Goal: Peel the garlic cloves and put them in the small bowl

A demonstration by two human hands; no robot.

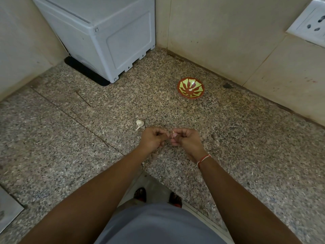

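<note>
A small garlic clove point(173, 133) sits between my two hands above the speckled granite counter point(88, 138). My right hand point(186, 140) pinches it with curled fingers. My left hand point(154, 139) is curled close against it, fingertips at the clove's skin. A white garlic bulb point(139, 123) with a short stem lies on the counter just left of my hands. The small red bowl point(190, 90) with a yellow-green pattern stands farther back and to the right, near the wall; a small pale piece lies in it.
A white plastic appliance point(105, 36) stands at the back left corner. Tiled walls point(246, 50) close in the back and right, with a socket plate point(309, 23) at the top right. A dark speck point(227, 85) lies near the wall. The counter edge is by my body.
</note>
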